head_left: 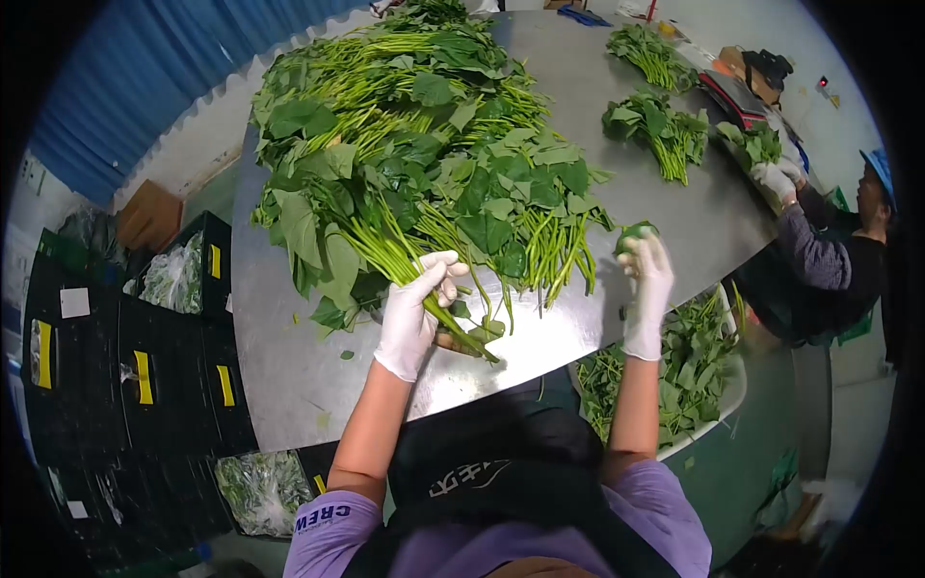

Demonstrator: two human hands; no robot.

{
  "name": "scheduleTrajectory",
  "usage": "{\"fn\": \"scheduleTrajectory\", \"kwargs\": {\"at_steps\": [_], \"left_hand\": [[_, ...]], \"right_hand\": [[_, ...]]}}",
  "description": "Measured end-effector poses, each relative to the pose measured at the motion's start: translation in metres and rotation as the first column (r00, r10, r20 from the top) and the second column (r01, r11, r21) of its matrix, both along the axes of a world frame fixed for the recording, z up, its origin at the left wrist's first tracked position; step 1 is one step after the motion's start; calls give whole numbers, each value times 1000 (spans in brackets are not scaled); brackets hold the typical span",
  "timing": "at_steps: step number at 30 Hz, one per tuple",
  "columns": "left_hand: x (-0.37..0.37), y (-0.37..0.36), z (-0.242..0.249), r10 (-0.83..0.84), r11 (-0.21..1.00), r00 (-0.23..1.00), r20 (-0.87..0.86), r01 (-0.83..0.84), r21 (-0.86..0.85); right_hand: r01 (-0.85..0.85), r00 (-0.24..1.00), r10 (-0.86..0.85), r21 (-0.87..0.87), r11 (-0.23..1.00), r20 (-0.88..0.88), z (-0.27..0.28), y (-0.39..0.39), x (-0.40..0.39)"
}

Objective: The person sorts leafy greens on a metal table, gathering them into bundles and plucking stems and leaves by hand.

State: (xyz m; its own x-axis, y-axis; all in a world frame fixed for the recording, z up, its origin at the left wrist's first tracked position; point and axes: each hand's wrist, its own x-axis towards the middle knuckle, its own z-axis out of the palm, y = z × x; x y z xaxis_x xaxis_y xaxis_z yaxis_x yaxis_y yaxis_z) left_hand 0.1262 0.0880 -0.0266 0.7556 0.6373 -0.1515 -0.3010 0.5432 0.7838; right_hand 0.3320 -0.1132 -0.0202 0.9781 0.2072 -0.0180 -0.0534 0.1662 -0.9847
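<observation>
My left hand (420, 310), in a white glove, is closed around a bunch of leafy green stems (381, 241). The cut ends of the stems (472, 345) point down toward the table's near edge, and the leaves lie to the upper left. My right hand (647, 275), gloved too, is raised over the table's right part with its fingers curled. A green leaf (633, 234) shows at its fingertips, seemingly pinched there. Beyond both hands a large heap of the same leafy greens (434, 125) covers much of the metal table (318, 385).
Separate bunches of greens (665, 130) lie on the table's right side. A white tub (734, 385) of loose leaves stands below the right edge. Dark crates (164, 366) are stacked at left. Across at right, a co-worker (819, 241) in gloves handles another bunch (756, 144).
</observation>
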Motion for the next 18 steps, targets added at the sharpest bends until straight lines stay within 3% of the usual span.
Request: {"fn": "scheduleTrajectory", "kwargs": {"at_steps": [1, 2, 3, 4, 6, 10, 12, 13, 14, 18], "left_hand": [[2, -4, 3, -16, 1000, 1000, 1, 16, -11], [4, -8, 6, -30, 999, 1000, 0, 30, -23], [5, -11, 8, -56, 998, 998, 6, 56, -17], [5, -11, 9, -58, 998, 998, 0, 58, -4], [2, -13, 9, -58, 998, 998, -12, 59, 23], [-5, -10, 13, -3, 999, 997, -78, 5, 32], [-7, -9, 13, 14, 1000, 997, -79, -13, 12], [-7, -9, 11, 18, 1000, 997, -82, -17, 10], [-5, -9, 9, 20, 1000, 996, -82, -20, 9], [3, -14, 4, -32, 999, 997, -73, 32, 6]], "right_hand": [[-88, 992, 98, -114, 990, 78, -33, 5, 13], [-217, 973, 229, -262, 940, 13, -46, 10, 13], [-218, 942, 326, -600, 770, 76, -56, 20, 12], [-57, 903, 401, -882, 469, 154, -64, 23, 7], [50, 868, 476, -980, 194, 138, -82, 39, 4], [12, 925, 326, -872, 489, 195, -83, 33, 12], [106, 925, 141, -597, 795, 352, -86, 24, 20], [22, 977, 56, -353, 935, 208, -87, 17, 26], [-14, 999, 17, -69, 998, 42, -74, 13, 27], [77, 974, -88, 60, 995, 207, -37, 11, 1]]}}
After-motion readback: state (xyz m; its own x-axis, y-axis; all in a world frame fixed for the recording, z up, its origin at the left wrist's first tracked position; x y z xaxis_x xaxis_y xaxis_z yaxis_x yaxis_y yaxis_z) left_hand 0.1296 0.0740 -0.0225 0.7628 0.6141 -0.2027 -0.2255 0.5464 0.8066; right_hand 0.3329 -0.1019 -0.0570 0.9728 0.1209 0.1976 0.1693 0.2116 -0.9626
